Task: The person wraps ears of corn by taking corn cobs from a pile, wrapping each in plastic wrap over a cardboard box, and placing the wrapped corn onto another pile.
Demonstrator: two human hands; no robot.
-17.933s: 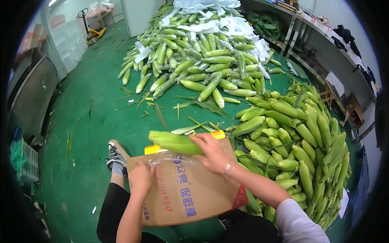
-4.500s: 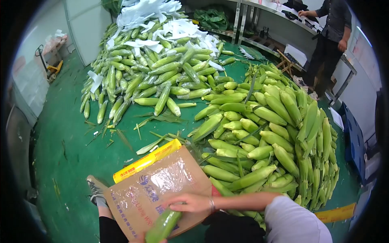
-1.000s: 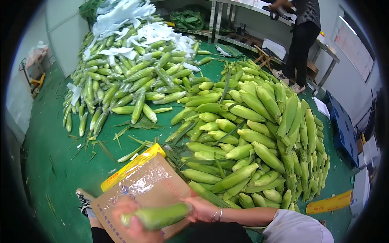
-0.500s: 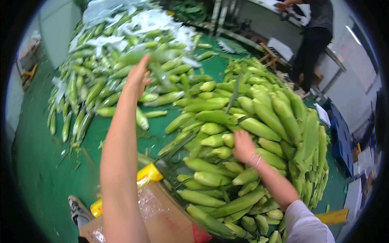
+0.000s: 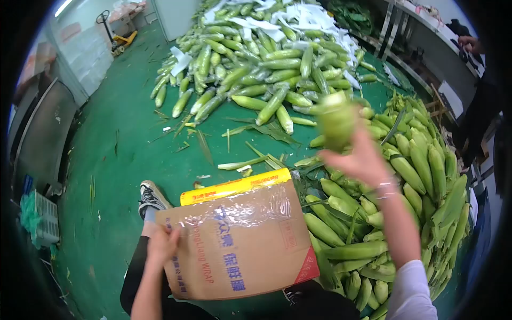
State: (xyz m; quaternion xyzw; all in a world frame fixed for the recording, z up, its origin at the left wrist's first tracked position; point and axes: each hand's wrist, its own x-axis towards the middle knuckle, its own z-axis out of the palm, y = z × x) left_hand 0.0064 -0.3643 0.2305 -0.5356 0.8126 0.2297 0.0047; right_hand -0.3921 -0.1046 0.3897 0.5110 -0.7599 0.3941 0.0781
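Note:
My right hand [image 5: 368,154] is raised above the right-hand heap, closed around an ear of corn [image 5: 336,120] in its green husk. Motion blurs the ear; its pale cut end points up. Down at the left edge of a cardboard box [image 5: 256,248], my left hand [image 5: 162,242] is slightly blurred, with fingers apart and nothing visible in them. Clear film covers part of the box top, and a yellow-labelled roll [image 5: 234,186] lies along its far edge. Unwrapped corn [image 5: 357,250] is heaped to the right of the box.
Film-wrapped corn [image 5: 277,64] lies in a large pile ahead, with white sheets on it. Loose husk leaves [image 5: 272,130] litter the green floor. A pallet jack [image 5: 120,37] stands far left, a crate [image 5: 45,218] nearer. Another person's hand [image 5: 469,45] shows at upper right.
My left hand has come back from over the wrapped pile to the box. My right hand has lifted an ear from the heap. The view has swung left.

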